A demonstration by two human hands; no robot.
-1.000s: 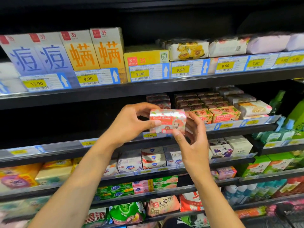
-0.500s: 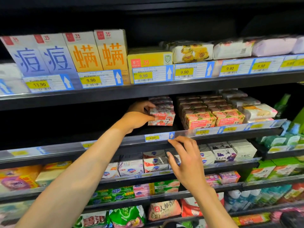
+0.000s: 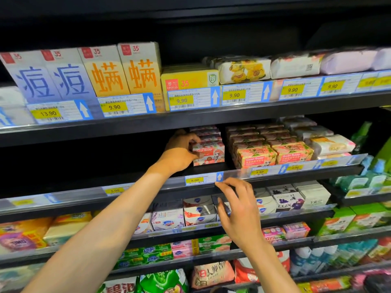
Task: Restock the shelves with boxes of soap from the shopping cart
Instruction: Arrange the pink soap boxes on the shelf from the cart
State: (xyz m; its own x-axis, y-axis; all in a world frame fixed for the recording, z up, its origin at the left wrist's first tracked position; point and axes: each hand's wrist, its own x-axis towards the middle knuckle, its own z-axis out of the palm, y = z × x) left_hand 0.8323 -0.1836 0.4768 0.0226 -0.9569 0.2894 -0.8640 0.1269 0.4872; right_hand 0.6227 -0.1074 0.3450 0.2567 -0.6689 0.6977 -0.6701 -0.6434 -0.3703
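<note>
A pink and white Goat Soap box (image 3: 210,153) stands at the front of a row of the same boxes on the second shelf (image 3: 148,182). My left hand (image 3: 182,149) reaches into the shelf and grips the box's left end, fingers curled over its top. My right hand (image 3: 237,206) hangs in front of the shelf's price rail, fingers loosely spread, holding nothing. Its fingertips are just below the 8.00 price tag (image 3: 195,180). The shopping cart is out of view.
Two more rows of Goat Soap boxes (image 3: 273,155) stand to the right. The shelf left of my left hand is dark and bare. Tall soap boxes (image 3: 124,72) fill the shelf above. Other soaps and packets fill the lower shelves (image 3: 190,216).
Both hands held the soap box in front of the shelf a second ago. My left hand then carried it in onto the shelf, while my right hand let go and dropped below the price rail.
</note>
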